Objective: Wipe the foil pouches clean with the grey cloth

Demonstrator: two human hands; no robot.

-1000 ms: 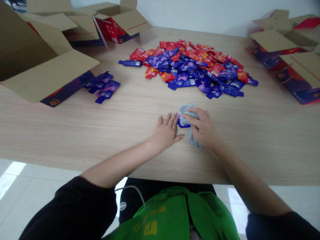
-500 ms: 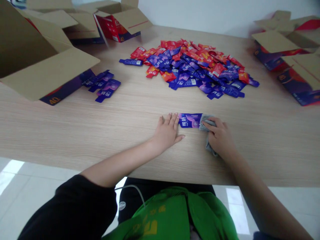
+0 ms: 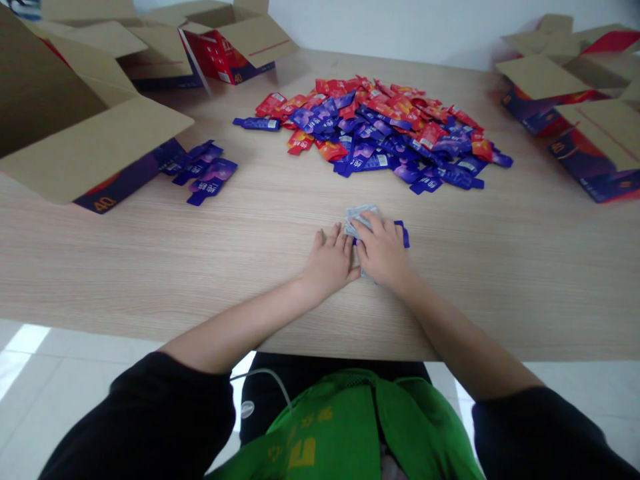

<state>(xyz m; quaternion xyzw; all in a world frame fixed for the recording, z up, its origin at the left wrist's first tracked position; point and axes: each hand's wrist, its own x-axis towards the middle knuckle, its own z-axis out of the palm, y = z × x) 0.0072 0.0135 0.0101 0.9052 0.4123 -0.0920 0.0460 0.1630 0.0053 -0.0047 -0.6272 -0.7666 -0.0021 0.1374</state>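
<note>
A purple pouch point(image 3: 401, 234) lies flat on the wooden table in front of me, mostly covered by my right hand point(image 3: 384, 252). That hand is closed on a grey cloth point(image 3: 361, 220) and presses it onto the pouch's left part, beside my other hand. My left hand point(image 3: 331, 259) lies flat with its fingers stretched out, the fingertips at the pouch's left end. Whether those fingertips press on the pouch or only touch its edge is hidden by the cloth and right hand.
Beyond my hands spreads a heap of red and purple pouches point(image 3: 380, 133). Several purple pouches point(image 3: 213, 179) lie by an open carton point(image 3: 100, 150) at the left. More open cartons stand at the back left point(image 3: 225, 53) and right point(image 3: 595, 127).
My right hand has slid the grey cloth leftward along the pouch, from its right end to beside my left hand. The left hand has stayed in place.
</note>
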